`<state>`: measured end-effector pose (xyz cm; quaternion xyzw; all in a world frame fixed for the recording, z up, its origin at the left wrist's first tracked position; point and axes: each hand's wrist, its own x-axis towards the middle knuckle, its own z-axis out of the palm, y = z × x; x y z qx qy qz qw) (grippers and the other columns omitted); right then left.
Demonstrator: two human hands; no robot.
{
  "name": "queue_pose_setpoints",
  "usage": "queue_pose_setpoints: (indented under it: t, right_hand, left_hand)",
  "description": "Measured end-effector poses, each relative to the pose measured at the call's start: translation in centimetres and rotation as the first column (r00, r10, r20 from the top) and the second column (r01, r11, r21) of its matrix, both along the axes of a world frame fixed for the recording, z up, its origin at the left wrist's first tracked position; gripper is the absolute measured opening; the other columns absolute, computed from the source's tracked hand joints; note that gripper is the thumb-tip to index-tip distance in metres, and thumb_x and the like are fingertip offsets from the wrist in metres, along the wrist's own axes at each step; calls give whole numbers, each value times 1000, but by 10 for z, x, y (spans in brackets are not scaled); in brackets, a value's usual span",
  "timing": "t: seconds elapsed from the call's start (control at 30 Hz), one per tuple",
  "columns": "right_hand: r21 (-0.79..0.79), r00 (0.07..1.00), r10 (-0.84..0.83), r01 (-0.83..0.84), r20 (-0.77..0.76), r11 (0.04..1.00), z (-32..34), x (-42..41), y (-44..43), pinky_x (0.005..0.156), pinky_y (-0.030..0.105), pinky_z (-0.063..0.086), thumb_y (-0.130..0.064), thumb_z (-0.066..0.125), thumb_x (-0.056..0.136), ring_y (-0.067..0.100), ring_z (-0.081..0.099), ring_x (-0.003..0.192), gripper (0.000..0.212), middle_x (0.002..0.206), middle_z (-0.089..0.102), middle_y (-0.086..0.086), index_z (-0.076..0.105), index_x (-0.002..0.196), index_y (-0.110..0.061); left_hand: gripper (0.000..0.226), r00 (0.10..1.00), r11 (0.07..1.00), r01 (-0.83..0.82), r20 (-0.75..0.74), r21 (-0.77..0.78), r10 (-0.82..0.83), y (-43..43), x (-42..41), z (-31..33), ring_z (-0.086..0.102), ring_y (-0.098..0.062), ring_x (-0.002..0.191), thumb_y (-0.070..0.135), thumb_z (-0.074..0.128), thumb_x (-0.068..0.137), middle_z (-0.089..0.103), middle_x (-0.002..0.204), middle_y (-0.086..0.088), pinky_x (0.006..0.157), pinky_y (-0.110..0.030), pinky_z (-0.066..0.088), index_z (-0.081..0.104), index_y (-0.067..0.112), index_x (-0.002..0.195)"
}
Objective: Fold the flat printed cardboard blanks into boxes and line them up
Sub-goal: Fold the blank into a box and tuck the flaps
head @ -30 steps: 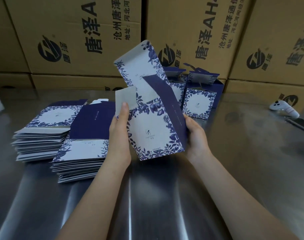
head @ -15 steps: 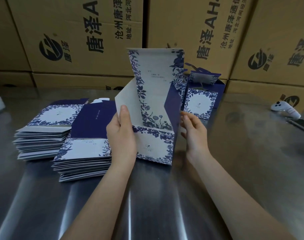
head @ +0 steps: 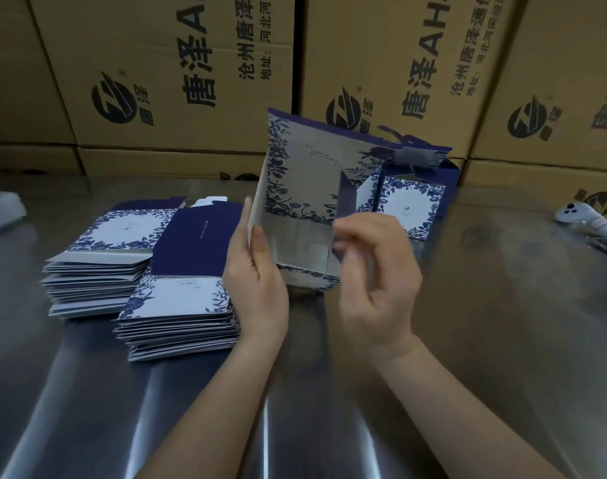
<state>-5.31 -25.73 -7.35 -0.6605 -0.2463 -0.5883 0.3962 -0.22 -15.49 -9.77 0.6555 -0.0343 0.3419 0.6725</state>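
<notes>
Grip: left hand (head: 257, 274) clamps blank (head: 302, 188) at its left edge; right hand (head: 374, 267) curls, blurred, at its lower right, contact unclear | blank upright, above table (head: 468, 340), right of stacks (head: 177, 299) | light, creasable card; hold by edges.

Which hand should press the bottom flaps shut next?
Probably the right hand: it hovers curled at the half-opened blank's lower edge, while the left hand grips its side to steady it.

free: table front (head: 329, 426) | blocked: blank stacks (head: 177, 316) left, folded boxes (head: 412, 205) behind
</notes>
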Motion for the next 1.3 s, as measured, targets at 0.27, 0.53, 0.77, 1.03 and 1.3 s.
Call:
queue_pose_setpoints:
  t: [0.27,0.53,0.77,1.03,1.3]
  right_hand:
    - [-245,976,-56,4,-208,969,-15,1,25,102,32,45,3,43,85,26,59,114,35,116,64,18,64,113,6]
    - [-33,932,-156,154,-326,988,-7,7,15,106,18,35,4,46,87,12,50,120,38,121,58,6,57,122,-2]
    - [52,816,-125,187,-565,981,2,14,5,93,0,25,-6,46,88,-5,43,110,41,123,52,0,52,128,-15]
    - [-482,221,-504,150,-835,863,19,37,-2,95,38,42,-20,47,91,33,44,126,35,132,47,12,48,126,-18]
    - [-698,95,-693,-47,-715,714,17,66,0,80,29,42,-29,45,98,29,60,111,31,123,63,12,63,117,-12]
  left_hand:
    - [39,993,992,88,-89,93,-80,-1,1,-9,61,-35,104,30,40,105,63,113,-25,82,-38,48,55,-3,119]
    - [30,996,995,73,-55,63,-70,-12,-10,-6,63,-19,91,24,41,104,68,104,-7,69,-14,45,58,7,123]
    - [61,984,983,178,-39,42,-176,-15,-17,-3,53,-5,119,16,47,82,52,126,10,103,-29,45,46,21,142]
    - [65,968,965,245,-81,88,-238,-21,-17,-8,44,-4,133,20,39,81,52,144,7,114,-34,35,45,21,145]
    - [62,962,968,250,-110,-22,-251,-20,-23,-4,55,-15,121,17,37,78,62,130,1,104,-45,44,52,21,138]
